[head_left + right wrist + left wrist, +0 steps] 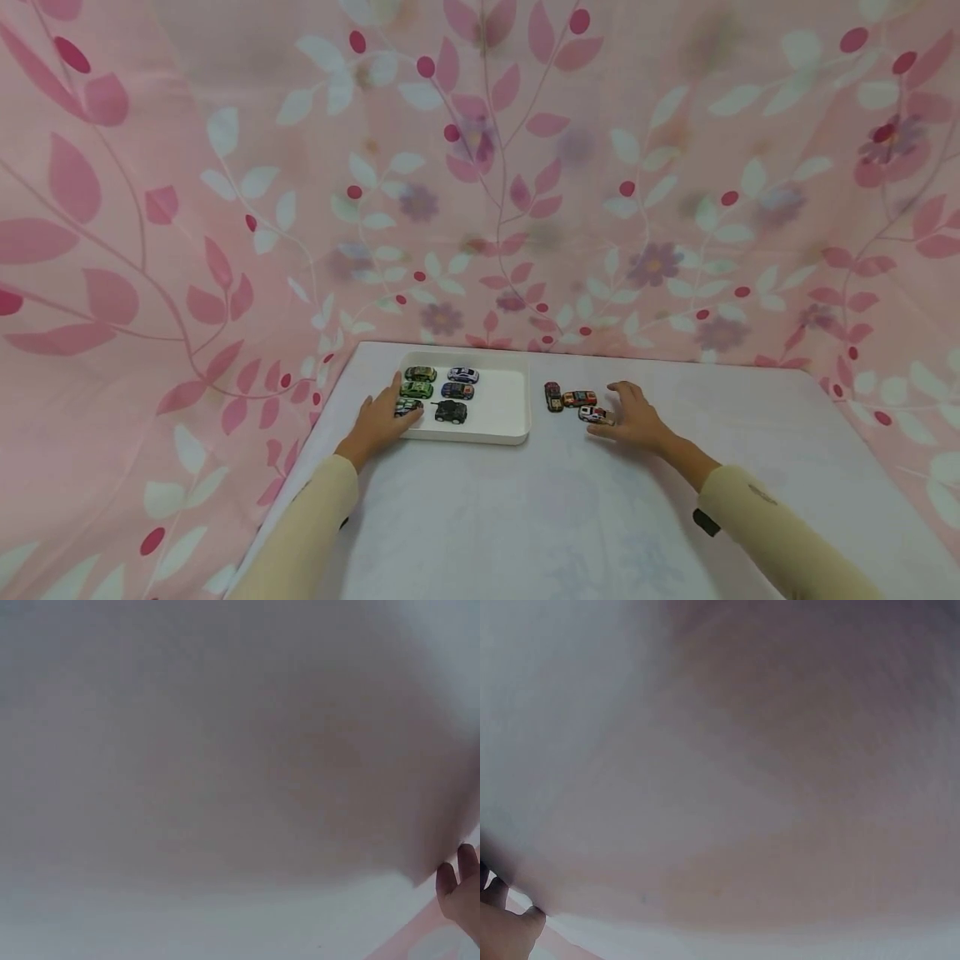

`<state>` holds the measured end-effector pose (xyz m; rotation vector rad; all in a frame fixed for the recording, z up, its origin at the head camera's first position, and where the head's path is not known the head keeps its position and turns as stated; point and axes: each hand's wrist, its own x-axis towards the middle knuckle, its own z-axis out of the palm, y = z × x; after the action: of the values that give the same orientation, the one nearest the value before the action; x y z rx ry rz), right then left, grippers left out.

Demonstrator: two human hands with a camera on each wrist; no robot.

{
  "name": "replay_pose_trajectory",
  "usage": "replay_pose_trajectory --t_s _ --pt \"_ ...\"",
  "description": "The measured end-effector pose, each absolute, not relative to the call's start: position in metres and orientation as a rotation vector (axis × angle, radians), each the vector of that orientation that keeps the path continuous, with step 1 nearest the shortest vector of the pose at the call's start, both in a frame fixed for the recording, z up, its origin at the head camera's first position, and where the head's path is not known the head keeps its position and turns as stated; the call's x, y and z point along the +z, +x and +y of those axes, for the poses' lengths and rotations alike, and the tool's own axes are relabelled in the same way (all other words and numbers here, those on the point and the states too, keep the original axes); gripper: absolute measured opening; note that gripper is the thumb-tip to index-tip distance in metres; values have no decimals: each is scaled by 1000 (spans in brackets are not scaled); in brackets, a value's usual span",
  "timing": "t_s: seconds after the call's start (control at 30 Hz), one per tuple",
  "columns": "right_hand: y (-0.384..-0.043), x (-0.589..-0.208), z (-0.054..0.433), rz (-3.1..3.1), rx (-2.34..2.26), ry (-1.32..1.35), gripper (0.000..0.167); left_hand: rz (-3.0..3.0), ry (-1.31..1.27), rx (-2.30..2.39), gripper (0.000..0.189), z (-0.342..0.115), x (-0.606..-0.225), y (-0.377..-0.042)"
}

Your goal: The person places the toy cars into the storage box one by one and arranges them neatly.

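Observation:
In the head view, my left hand lies at the left end of a white tray, thumb reaching over its near rim. Beside that thumb is a green-and-white toy car, partly hidden by the hand. A black toy vehicle with a barrel stands to its right in the tray. My right hand is right of the tray, fingers and thumb spread at a white toy car. Close by are a red-and-orange toy car and a dark red one. Both wrist views show mostly blurred white surface.
Further back in the tray are two green toy cars, one at the rear and one nearer, plus a white toy car and a blue one. A white cloth covers the table. Pink floral fabric hangs behind and at the sides.

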<state>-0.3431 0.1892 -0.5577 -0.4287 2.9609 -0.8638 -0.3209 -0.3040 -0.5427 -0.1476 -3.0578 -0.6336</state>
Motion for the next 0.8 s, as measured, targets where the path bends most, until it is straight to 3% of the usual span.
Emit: replay_pose_trajectory --t_s 0.3,0.57,0.8 --pt "-341 -557 186 2929 -1061 -384 80 -3064 -139 -630 94 -302 -541 -320" --pt "-341 -555 181 2774 -1152 -178 70 -3074 -135 -642 95 -303 -542 -321" --pt "-335 -556 174 2828 -1053 -233 49 -3083 -142 -652 96 -304 -543 -323"
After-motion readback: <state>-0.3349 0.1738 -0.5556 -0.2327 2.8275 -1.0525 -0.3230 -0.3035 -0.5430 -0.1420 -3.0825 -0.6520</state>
